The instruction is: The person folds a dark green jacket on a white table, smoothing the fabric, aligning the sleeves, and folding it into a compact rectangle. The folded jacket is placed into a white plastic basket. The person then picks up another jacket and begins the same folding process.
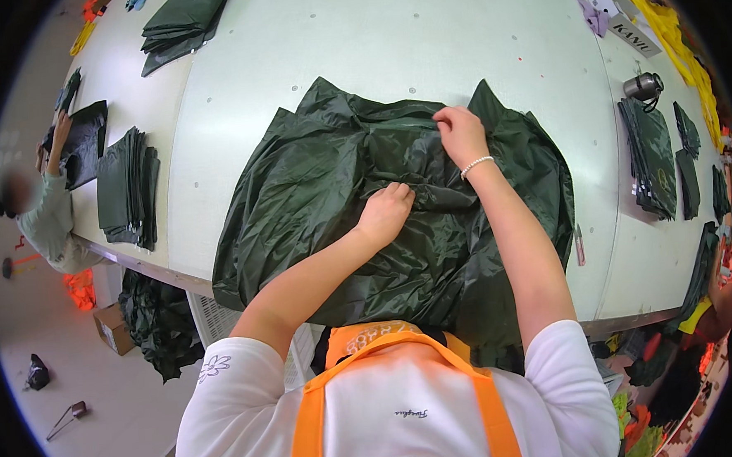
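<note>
A large dark green garment of thin, shiny, crinkled fabric point(299, 207) lies spread on the table before me, its near side hanging toward my apron. My left hand point(387, 216) rests on the middle of it, fingers curled and closed on a fold of the cloth. Farther away and to the right, my right hand point(461, 136) pinches the garment near its far edge, with thumb and fingers together. The fingertips of both hands are partly hidden. Wrinkles run between the two hands.
Folded dark green stacks lie at the left point(124, 187), far left point(182, 27) and right point(650, 160). A steel flask point(642, 86) and a white box point(633, 32) stand at the right. A small knife-like tool point(580, 245) lies right of the garment. Another person point(47, 216) works at the left.
</note>
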`<state>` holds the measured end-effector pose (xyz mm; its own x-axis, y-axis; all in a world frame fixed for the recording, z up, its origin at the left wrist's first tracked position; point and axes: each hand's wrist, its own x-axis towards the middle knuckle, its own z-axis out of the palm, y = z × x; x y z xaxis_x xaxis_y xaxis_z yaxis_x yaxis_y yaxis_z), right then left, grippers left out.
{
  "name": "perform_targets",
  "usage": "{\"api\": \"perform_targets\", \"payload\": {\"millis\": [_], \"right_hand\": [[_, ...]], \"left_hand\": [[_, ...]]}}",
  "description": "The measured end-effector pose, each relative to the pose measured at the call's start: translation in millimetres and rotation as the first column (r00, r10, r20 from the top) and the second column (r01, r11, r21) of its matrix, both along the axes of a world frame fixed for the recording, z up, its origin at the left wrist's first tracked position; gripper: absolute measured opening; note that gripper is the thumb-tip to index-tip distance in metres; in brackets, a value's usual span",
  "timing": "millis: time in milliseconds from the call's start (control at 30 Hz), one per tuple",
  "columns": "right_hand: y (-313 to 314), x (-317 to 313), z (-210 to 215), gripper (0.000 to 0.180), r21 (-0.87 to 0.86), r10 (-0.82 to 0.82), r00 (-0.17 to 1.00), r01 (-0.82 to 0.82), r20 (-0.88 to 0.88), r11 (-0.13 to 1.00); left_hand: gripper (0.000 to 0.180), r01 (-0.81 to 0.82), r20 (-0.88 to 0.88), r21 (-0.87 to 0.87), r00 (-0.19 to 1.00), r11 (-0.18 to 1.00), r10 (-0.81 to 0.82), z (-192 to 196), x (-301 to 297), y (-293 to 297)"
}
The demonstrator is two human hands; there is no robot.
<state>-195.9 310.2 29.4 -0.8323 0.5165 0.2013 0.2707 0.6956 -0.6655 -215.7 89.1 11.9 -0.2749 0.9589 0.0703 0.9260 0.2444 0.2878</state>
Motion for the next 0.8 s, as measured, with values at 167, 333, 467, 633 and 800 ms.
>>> {"api": "perform_targets", "payload": {"millis": [167, 333, 467, 633, 800], "right_hand": [[-15.5, 4.2, -3.6, 0.032, -0.092, 0.061, 0.997, -0.065, -0.043, 0.994], [-33.9, 40.2, 21.0, 0.028, 0.125, 0.125, 0.983, -0.108, -0.135, 0.986], [-78.9, 81.1, 19.2, 0.024, 0.121, 0.3, 0.941, -0.32, 0.158, 0.94], [-62.4, 55.6, -15.2, 0.012, -0.054, 0.153, 0.943, -0.143, 0.294, 0.988], [-36.2, 20.7, -17.5, 0.01, -0.254, 0.18, 0.798, -0.036, 0.575, 0.967]], "left_hand": [[0.024, -0.006, 0.08, 0.013, 0.997, 1.0, 0.004, -2.1, -3.8, 0.2], [0.019, -0.028, 0.315, 0.003, 0.949, 1.0, 0.025, 7.0, -21.9, 7.2], [0.023, 0.037, 0.598, -0.07, 0.802, 0.997, 0.012, -7.9, -64.2, 26.3], [0.032, -0.258, 0.668, -0.238, 0.656, 0.936, 0.351, 19.1, -60.5, 40.8], [0.028, 0.068, -0.022, 0.221, 0.998, 0.973, -0.065, 3.8, -22.7, 20.5]]}}
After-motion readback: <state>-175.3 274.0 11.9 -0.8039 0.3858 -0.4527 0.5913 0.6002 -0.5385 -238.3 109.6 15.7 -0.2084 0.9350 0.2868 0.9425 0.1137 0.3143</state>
